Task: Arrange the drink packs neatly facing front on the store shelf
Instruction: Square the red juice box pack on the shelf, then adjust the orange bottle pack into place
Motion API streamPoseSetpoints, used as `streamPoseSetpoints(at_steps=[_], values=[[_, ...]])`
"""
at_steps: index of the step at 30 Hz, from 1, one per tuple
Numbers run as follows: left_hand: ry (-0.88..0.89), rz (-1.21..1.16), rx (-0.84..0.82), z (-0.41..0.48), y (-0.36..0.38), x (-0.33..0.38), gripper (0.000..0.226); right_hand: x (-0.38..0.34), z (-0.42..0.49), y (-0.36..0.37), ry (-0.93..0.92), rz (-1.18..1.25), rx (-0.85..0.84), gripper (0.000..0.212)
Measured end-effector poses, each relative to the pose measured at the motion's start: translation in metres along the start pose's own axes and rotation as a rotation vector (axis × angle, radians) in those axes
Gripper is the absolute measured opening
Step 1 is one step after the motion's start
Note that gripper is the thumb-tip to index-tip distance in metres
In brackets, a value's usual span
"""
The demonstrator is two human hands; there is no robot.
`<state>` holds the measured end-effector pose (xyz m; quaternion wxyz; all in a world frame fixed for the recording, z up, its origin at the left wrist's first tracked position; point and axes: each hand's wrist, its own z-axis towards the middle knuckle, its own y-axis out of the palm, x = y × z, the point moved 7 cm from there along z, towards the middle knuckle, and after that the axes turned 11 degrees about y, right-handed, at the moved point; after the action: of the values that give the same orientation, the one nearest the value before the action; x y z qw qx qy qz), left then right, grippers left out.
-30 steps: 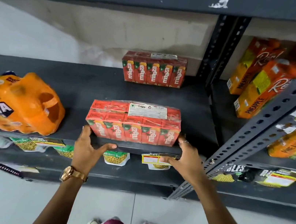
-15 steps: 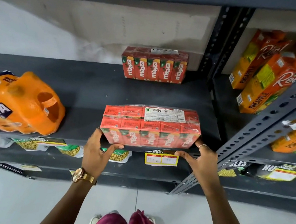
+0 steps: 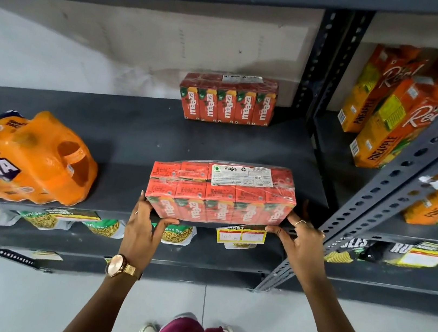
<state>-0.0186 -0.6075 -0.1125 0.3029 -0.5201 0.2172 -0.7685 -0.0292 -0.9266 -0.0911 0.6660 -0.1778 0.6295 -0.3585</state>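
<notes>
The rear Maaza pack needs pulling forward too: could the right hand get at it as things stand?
Probably not yet: the right hand grips the front pack, which sits between it and the rear pack.

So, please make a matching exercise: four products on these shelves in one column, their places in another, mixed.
1. front Maaza pack
2. rear Maaza pack
3. Fanta pack
4. pineapple cartons

a. right-hand shelf bay
b. against the back wall
c. left side of the shelf
d. shelf front edge, between left hand and right hand

Pairs: 1-d, 2-b, 3-c, 4-a
</notes>
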Motion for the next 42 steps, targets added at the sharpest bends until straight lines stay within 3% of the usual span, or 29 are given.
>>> streamPoseSetpoints(at_steps=[6,14,19,23,26,28,30,32,35,38,40,42], values=[[-0.049,-0.09,0.1,-0.001,-0.004,0.009,0.05,0.015,-0.003,0.013,0.057,-0.099,0.031,0.046],[-0.045,-0.066,0.111,0.001,-0.008,0.011,0.046,0.026,-0.01,0.029,0.11,-0.115,0.096,0.031],[-0.065,-0.126,0.076,0.0,-0.005,0.004,0.047,0.016,-0.015,0.025,0.151,-0.117,0.127,0.034],[-0.026,-0.098,-0.097,-0.002,-0.002,-0.013,0.069,0.012,-0.017,0.02,0.2,-0.04,0.034,0.074],[0.189,0.016,-0.03,-0.011,-0.042,-0.013,0.076,-0.03,-0.052,0.002,0.3,0.161,0.316,0.097],[0.351,0.088,0.121,-0.028,-0.084,-0.015,0.073,-0.09,-0.085,0.018,0.18,0.157,0.462,0.088],[0.435,0.136,0.291,-0.043,-0.127,-0.032,0.079,-0.157,-0.107,0.067,-0.027,0.203,0.328,0.075],[0.388,0.171,0.388,-0.049,-0.179,-0.07,0.086,-0.219,-0.117,0.133,-0.18,0.172,0.053,0.074],[0.206,0.093,0.422,-0.036,-0.251,-0.139,0.1,-0.258,-0.101,0.202,-0.111,0.222,-0.137,0.094],[-0.048,-0.035,0.236,-0.012,-0.291,-0.211,0.114,-0.274,-0.067,0.253,0.005,0.16,-0.195,0.112],[-0.163,0.02,0.004,0.007,-0.29,-0.247,0.116,-0.282,-0.055,0.273,0.044,0.107,-0.252,0.109],[-0.15,0.073,-0.192,0.02,-0.28,-0.261,0.111,-0.286,-0.048,0.282,0.049,0.042,-0.259,0.094]])
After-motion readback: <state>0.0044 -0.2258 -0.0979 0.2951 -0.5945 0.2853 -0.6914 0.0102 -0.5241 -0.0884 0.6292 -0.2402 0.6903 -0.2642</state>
